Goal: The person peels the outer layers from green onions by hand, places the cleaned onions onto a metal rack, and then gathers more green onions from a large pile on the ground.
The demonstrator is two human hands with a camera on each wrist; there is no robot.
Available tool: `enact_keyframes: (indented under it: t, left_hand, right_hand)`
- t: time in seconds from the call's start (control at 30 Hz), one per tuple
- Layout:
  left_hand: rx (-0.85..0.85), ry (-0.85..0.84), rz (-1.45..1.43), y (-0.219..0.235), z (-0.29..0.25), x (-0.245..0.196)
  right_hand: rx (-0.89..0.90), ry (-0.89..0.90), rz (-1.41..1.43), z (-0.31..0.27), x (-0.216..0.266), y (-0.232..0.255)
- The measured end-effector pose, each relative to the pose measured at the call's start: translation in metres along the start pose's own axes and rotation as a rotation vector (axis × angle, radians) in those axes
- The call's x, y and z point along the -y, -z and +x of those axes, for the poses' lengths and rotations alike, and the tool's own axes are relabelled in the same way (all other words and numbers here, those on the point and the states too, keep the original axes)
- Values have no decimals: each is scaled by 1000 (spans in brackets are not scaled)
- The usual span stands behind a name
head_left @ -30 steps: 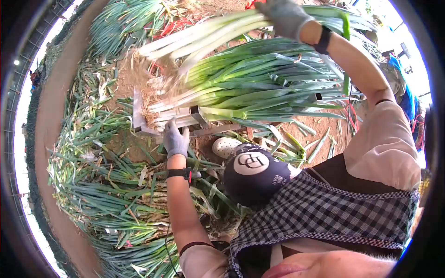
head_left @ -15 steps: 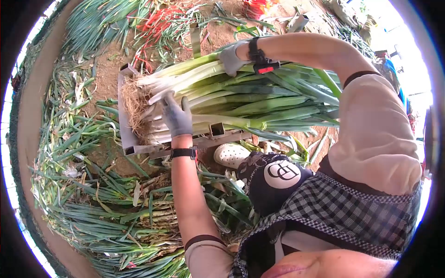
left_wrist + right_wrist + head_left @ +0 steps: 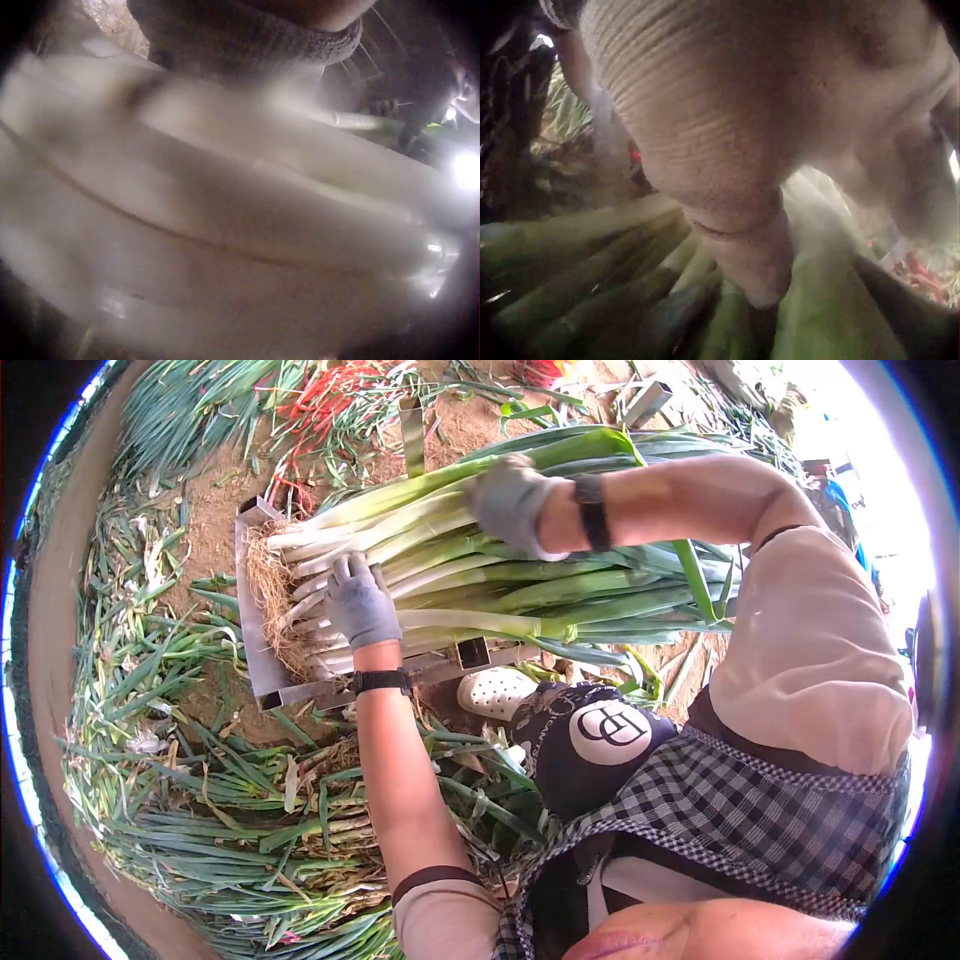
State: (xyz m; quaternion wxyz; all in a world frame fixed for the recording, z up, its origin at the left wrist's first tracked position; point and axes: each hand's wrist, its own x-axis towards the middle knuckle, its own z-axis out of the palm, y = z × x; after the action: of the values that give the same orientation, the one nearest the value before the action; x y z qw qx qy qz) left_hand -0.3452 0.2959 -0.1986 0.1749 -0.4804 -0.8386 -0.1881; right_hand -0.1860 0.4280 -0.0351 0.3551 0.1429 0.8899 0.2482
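Long green onions [image 3: 560, 575] lie in a thick bundle across a metal frame [image 3: 252, 600], their brown roots [image 3: 268, 590] against its end plate. My gloved left hand [image 3: 362, 600] rests on the white stalks near the roots, fingers extended. Pale stalks [image 3: 247, 202] fill the blurred left wrist view. Farther along the bundle, my gloved right hand [image 3: 515, 505] is blurred above the greener part. In the right wrist view its thumb [image 3: 754, 262] points down among the stalks, and a green onion stalk [image 3: 821, 277] runs between thumb and fingers.
Loose onion leaves and trimmings [image 3: 150, 610] cover the ground on the left, with more piled green onions [image 3: 200, 860] below. Red ties [image 3: 335, 405] lie beyond the frame. A metal post [image 3: 412, 435] rises at its far side. A white clog [image 3: 495, 692] is close to the near side.
My right hand brought a bunch of green onions down onto the bundle, then shifted slightly lower and nearer. My left hand moved from the frame's near edge onto the white stalks.
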Motion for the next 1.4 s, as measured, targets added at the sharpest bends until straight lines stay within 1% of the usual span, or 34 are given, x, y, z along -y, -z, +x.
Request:
enact_keyframes:
  t: [0.03, 0.07, 0.1, 0.13, 0.17, 0.2, 0.23, 0.27, 0.3, 0.37, 0.4, 0.43, 0.5, 0.53, 0.57, 0.6, 0.63, 0.67, 0.7, 0.73, 0.77, 0.8, 0.83, 0.9, 0.93, 0.97, 1.03, 1.1, 1.17, 1.2, 1.23, 1.3, 1.37, 1.4]
  left_hand:
    - [9, -4, 0, 0, 2, -1]
    - [12, 8, -1, 1, 1, -3]
    - [7, 6, -10, 0, -1, -4]
    - [-12, -7, -1, -2, -3, -3]
    - [-28, -26, 9, -4, -6, -3]
    - [37, -37, 64, -3, -6, -3]
    - [41, -41, 61, -3, -4, -2]
    - [25, -44, 61, -4, -2, -2]
    - [9, -47, 61, -4, -1, -4]
    - [-7, -46, 56, -1, -1, -8]
    - [51, -25, 19, 2, 0, -7]
    - [109, -3, -21, 3, -2, -6]
    - [108, -49, -5, 0, -7, -6]
    - [54, -65, 32, 0, -6, -6]
    - [3, -77, 73, -3, -7, -6]
    - [94, -30, 38, 0, -5, -8]
    - [100, -26, 39, -3, -7, -7]
    - [46, -34, 38, -6, -6, -5]
    - [3, -50, 35, -7, -8, -5]
    - [64, -45, 8, -7, -8, -3]
    - [60, -46, 8, -7, -6, -4]
    - [-16, -60, 47, -5, -4, -8]
    - [-84, -79, 85, -4, -7, -7]
    - [-19, -37, 35, -7, -9, -7]
    - [43, 6, -18, -9, -10, -7]
    - [45, 6, -18, -11, -12, -6]
    - [-64, -18, -52, -13, -13, -5]
    - [-56, -9, -55, -10, -13, -5]
    - [-43, 1, -59, -7, -15, -5]
    - [-79, -14, -47, -8, -15, -6]
    - [-114, -32, -34, -8, -15, -6]
    - [-114, -40, -22, -7, -14, -6]
    - [-126, -44, -16, -8, -15, -6]
    - [-130, -41, -20, -9, -15, -6]
  right_hand:
    - [6, -5, -3, -5, -2, -19]
    - [-255, -37, -79, -14, -7, -50]
    - [-517, -67, -159, -25, -11, -55]
    - [-550, -54, -79, -32, -17, -59]
    - [-543, -61, -78, -30, -21, -61]
    - [-442, -22, 19, -19, -31, -60]
    - [-341, 17, 115, -10, -40, -55]
    - [-363, 113, 106, -5, -53, -51]
    - [-358, 110, 110, -5, -58, -43]
    - [-100, 151, 175, -4, -65, -28]
    - [0, 212, 115, 2, -55, -36]
    - [2, 211, 111, -5, -46, -42]
    - [-238, 570, 197, -26, -30, -52]
    - [-50, 566, 239, -30, -31, -25]
    - [-52, 568, 232, -25, -34, -19]
    - [-21, 530, 277, -21, -33, -19]
    - [8, 494, 319, -16, -34, -18]
    - [35, 456, 356, -11, -35, -18]
    - [42, 461, 365, -13, -34, -16]
    - [-27, 372, 346, -18, -34, -14]
    - [-103, 279, 310, -20, -37, -9]
    - [-30, 233, 99, -17, -41, -6]
    - [-32, 237, 100, -8, -41, -14]
    - [-78, 230, 12, 20, -39, -48]
    - [-162, 204, 96, 25, -37, -53]
    - [-161, 205, 97, 26, -36, -59]
    - [-146, 201, 175, 17, -33, -51]
    - [-142, 198, 204, 13, -35, -45]
    - [-158, 46, 376, 9, -37, -46]
    - [-253, 81, 449, 5, -37, -49]
    - [-248, 80, 452, 6, -37, -50]
    - [-85, -58, 715, 13, -39, -48]
    - [-47, 72, 647, 38, -48, -69]
    - [1, 35, 659, 29, -44, -52]
